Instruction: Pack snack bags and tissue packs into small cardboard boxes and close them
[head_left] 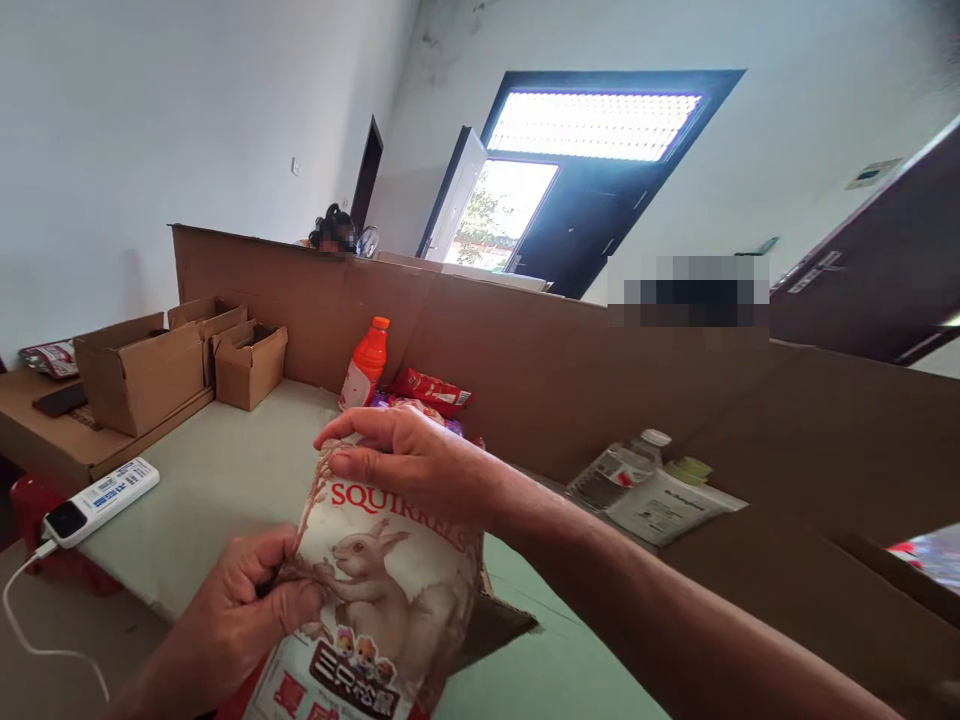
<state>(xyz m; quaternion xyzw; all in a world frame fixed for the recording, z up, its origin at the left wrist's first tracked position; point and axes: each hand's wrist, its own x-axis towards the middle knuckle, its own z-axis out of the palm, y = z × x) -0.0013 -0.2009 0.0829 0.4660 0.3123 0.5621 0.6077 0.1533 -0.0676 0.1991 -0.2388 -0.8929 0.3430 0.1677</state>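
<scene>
the snack bag (382,590) is held nearly upright over the near edge of the table (225,470), its long axis running up and slightly left. the right hand (409,460) clamps its top edge, fingers pressed together. the left hand (240,610) pinches its left side, lower down. behind it stands an orange bottle (365,365). the open cardboard boxes (142,370) on the left hide their insides.

Green table (225,470): orange bottle (366,365), white power bank (97,500), red packet (435,390).
</scene>
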